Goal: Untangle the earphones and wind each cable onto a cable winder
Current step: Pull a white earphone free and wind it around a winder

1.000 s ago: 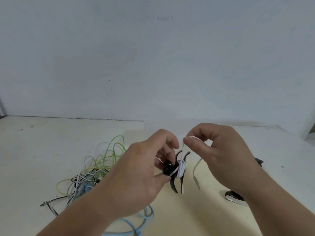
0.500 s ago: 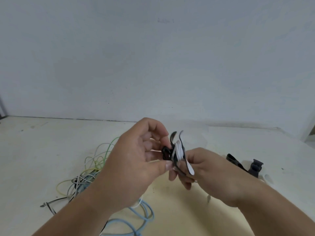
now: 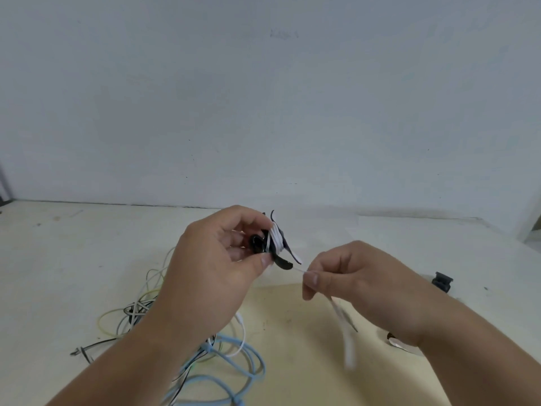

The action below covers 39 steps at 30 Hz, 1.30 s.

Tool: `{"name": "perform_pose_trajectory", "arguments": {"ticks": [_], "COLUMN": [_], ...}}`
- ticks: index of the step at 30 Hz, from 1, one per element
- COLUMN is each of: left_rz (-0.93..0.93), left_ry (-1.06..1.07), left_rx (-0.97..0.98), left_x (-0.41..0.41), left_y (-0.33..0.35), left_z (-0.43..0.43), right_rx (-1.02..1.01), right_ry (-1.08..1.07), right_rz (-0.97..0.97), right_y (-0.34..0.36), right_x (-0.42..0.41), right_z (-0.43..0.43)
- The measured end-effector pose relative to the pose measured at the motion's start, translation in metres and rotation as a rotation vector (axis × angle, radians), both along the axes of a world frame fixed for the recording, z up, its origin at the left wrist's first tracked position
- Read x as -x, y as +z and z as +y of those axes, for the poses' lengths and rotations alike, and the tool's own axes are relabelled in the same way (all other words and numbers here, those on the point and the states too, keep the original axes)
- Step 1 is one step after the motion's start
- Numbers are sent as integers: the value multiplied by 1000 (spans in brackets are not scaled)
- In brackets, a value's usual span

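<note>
Pale table (image 3: 87, 259), left hand (image 3: 213, 265) gripping black cable winder (image 3: 273, 244), right hand (image 3: 360, 282) pinching its white cable (image 3: 349, 350)

Head-worn view, forward-down, close

Two bare forearms show at the lower left and lower right of the frame. The left hand (image 3: 210, 268) and right hand (image 3: 360, 276) are bare, with short fingernails.

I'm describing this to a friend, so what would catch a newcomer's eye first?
At centre, the left hand holds a black winder wrapped in white cable, while the right hand pinches the cable's loose end. A tangle of blue, green and white cables lies at lower left.
</note>
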<state>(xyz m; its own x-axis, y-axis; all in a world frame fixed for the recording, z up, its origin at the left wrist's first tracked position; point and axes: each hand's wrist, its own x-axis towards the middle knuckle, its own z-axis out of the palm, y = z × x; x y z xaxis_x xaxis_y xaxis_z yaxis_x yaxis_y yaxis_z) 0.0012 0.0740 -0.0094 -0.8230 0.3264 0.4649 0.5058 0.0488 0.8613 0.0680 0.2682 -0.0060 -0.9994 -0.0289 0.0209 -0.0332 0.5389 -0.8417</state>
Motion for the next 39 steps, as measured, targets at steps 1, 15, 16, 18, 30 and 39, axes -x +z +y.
{"name": "perform_pose_trajectory", "arguments": {"ticks": [1,15,16,18,30,39], "left_rz": [5,22,28,54,185,134], "left_ry": [4,73,76,89,94,22], "left_rx": [2,13,16,33,117,135], "left_x": [0,4,5,4,0,-1], "left_y": [0,-2,-3,-4,-6,-5], "left_z": [0,-2,-1,0,2,1], "right_rx": [6,2,-1,7,43,34], "right_ry": [26,-59,-7,79,62,-257], "right_rz": [5,167,163,156,158,201], "right_y": [0,4,3,2,11,18], "right_x": [0,-2,-1,-1,-6,-10], "right_z": [-1,-3,-3,-4,-8,-13]}}
